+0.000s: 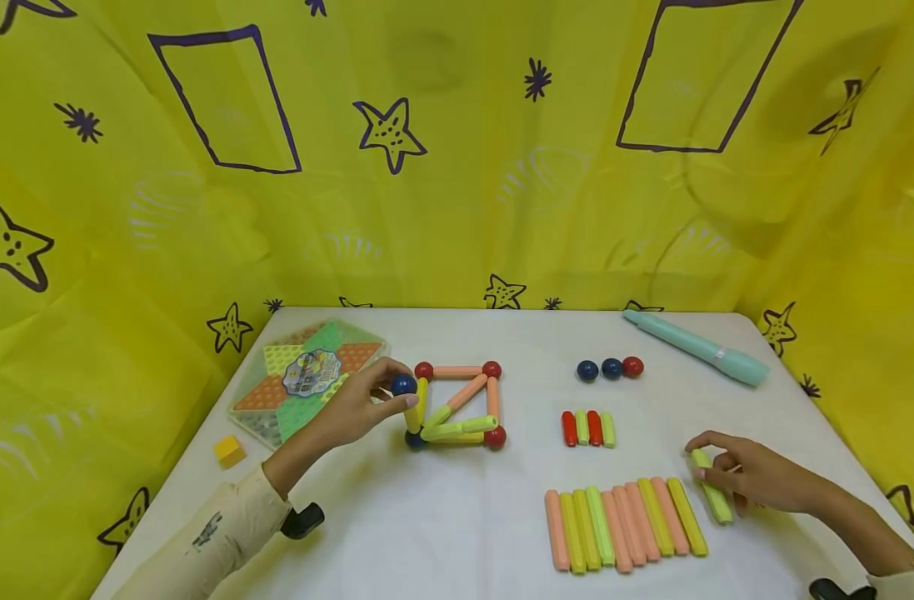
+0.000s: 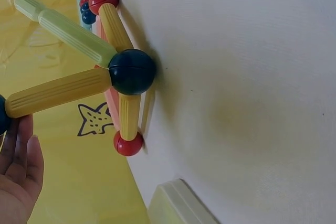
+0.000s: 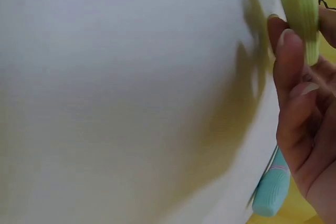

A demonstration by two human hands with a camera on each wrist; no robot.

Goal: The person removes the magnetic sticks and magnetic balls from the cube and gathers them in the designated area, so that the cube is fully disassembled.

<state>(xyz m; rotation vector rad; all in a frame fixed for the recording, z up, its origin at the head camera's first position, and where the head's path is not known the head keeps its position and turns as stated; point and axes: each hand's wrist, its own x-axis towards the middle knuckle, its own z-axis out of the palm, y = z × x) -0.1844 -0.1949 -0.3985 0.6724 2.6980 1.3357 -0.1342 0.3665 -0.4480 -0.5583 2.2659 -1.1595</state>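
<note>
The left hand (image 1: 355,408) pinches a dark blue ball (image 1: 403,385) between thumb and fingertips; the ball tops a raised yellow ribbed rod (image 1: 415,407) of the rod-and-ball frame (image 1: 460,406), which lies at 12 o'clock from the table's middle. The right hand (image 1: 756,477), at 4 o'clock, has its fingers curled around a light green ribbed plastic stick (image 1: 711,497), whose far end rests near the table (image 1: 442,533).

At 9 o'clock from the frame sits a clear plastic hexagonal box (image 1: 307,385) with orange and green sections showing through; what lies inside cannot be told. A small yellow cube (image 1: 229,451) lies at 7 o'clock from it.

On the white table, a row of 9 long pink, yellow and green sticks (image 1: 623,525) lies at 5 o'clock, 4 short red and green sticks (image 1: 588,428) above it, and 3 loose balls (image 1: 610,368) beyond. A teal plastic pen-shaped tool (image 1: 695,347) lies at 1 o'clock. A yellow cloth with dark stars (image 1: 457,150) hangs around the table.
</note>
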